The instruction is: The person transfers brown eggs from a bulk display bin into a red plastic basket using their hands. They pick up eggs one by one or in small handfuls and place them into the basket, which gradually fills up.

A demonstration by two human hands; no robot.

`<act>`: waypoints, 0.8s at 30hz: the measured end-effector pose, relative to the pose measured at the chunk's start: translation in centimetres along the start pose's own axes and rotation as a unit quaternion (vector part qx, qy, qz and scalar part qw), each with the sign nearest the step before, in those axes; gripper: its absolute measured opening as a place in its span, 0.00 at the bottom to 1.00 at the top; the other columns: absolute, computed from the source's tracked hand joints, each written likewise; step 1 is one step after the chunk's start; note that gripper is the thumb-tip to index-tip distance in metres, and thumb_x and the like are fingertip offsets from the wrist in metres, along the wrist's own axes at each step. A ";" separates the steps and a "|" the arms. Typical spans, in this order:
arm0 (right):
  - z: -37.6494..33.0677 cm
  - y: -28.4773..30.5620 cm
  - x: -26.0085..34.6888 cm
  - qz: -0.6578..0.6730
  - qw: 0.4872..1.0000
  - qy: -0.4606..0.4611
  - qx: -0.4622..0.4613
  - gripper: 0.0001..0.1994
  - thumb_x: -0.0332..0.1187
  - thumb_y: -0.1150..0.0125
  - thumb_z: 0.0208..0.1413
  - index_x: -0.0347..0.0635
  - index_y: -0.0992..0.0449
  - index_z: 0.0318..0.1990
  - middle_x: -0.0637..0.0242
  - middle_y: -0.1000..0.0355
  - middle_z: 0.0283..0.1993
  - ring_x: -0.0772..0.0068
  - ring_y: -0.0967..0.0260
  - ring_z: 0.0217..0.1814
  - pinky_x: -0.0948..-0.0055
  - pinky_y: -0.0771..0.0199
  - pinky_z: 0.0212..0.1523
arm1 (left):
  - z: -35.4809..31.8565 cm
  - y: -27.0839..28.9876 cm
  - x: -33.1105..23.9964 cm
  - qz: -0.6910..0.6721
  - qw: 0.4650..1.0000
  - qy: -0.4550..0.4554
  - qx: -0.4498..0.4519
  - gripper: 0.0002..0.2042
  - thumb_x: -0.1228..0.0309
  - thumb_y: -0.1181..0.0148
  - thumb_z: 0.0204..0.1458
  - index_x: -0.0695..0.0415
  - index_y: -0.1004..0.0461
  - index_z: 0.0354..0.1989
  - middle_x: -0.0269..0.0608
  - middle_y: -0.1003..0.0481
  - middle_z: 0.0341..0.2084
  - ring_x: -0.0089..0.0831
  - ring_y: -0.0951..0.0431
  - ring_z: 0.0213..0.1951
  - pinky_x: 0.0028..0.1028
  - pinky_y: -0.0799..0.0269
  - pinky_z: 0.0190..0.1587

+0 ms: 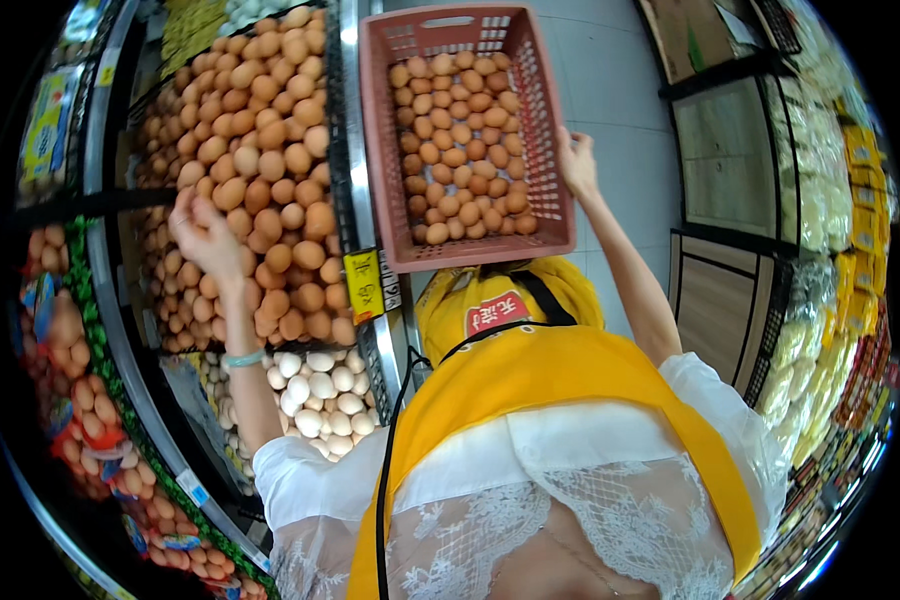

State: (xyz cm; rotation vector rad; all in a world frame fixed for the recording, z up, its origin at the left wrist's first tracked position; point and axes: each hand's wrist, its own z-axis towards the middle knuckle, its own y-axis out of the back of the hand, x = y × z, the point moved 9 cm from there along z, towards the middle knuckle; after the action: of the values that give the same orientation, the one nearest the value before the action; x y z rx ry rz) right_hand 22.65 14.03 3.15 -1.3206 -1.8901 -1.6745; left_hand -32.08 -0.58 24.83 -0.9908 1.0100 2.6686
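A reddish-brown plastic crate (374,140) with slotted walls holds a layer of brown eggs (460,130). My right hand (578,163) is closed on the crate's right rim. To the left, my left hand (207,232) is over a large heap of brown eggs (270,110) in the display bin, its fingers curled together. One brown egg (191,174) lies just beyond those fingertips. Whether anything is inside the curled fingers is hidden. Below my left forearm, white eggs (322,385) fill a nearer section of the display.
A metal shelf edge (358,170) with a yellow price tag (363,284) runs between the bin and crate. Packed eggs (95,410) line a shelf at far left. On the right, beyond grey floor tiles (620,110), stand cabinets (715,300) and bagged goods (815,190).
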 end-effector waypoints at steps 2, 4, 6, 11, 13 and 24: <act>-0.2 -0.5 1.2 -0.073 0.994 0.073 -0.026 0.29 0.52 0.49 0.54 0.29 0.35 0.47 0.40 0.28 0.35 0.39 0.29 0.41 0.52 0.32 0.46 | -3.0 -9.1 -8.6 -0.095 0.984 -0.051 0.143 0.08 0.76 0.49 0.54 0.66 0.29 0.40 0.48 0.28 0.40 0.36 0.28 0.42 0.28 0.33 0.45; -0.4 -0.6 1.7 -0.097 0.991 0.096 -0.009 0.22 0.47 0.50 0.55 0.31 0.33 0.40 0.39 0.28 0.31 0.37 0.29 0.36 0.49 0.31 0.40 | -7.4 -17.5 -16.2 -0.117 0.931 -0.125 0.323 0.12 0.73 0.47 0.52 0.61 0.29 0.44 0.45 0.28 0.39 0.37 0.27 0.43 0.28 0.33 0.46; -0.8 -0.4 2.5 -0.078 0.989 0.121 -0.015 0.18 0.44 0.48 0.53 0.32 0.32 0.35 0.40 0.28 0.29 0.38 0.29 0.34 0.49 0.30 0.38 | -13.1 -27.0 -14.9 -0.022 0.882 -0.159 0.444 0.15 0.69 0.44 0.50 0.62 0.30 0.45 0.53 0.29 0.41 0.46 0.27 0.44 0.40 0.30 0.45; -1.0 -0.6 3.3 -0.092 0.992 0.088 -0.013 0.16 0.41 0.45 0.52 0.34 0.32 0.32 0.41 0.29 0.28 0.37 0.31 0.34 0.48 0.32 0.37 | -21.2 -42.3 -10.8 0.034 0.873 -0.117 0.473 0.23 0.67 0.40 0.47 0.59 0.36 0.52 0.56 0.34 0.47 0.52 0.29 0.46 0.43 0.32 0.48; -1.0 -0.5 2.9 -0.090 0.992 0.086 -0.010 0.16 0.42 0.45 0.52 0.34 0.32 0.33 0.41 0.29 0.28 0.37 0.30 0.33 0.48 0.31 0.37 | -22.4 -45.1 -11.4 0.065 0.873 -0.120 0.469 0.24 0.67 0.39 0.45 0.58 0.35 0.52 0.57 0.34 0.47 0.52 0.29 0.46 0.44 0.33 0.48; -1.4 -1.1 3.2 -0.074 0.989 0.126 0.015 0.13 0.36 0.41 0.49 0.34 0.28 0.36 0.48 0.27 0.29 0.47 0.27 0.33 0.59 0.29 0.36 | -22.5 -41.3 -10.3 -0.133 0.914 0.156 0.349 0.26 0.66 0.31 0.35 0.61 0.32 0.45 0.52 0.29 0.39 0.46 0.27 0.41 0.40 0.30 0.42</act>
State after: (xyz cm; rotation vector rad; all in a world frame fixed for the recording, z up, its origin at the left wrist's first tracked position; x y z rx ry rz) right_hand 19.65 14.27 5.15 -0.9264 -1.8923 -1.7794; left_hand 1.42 18.25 -4.12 -1.2632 1.5887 1.7297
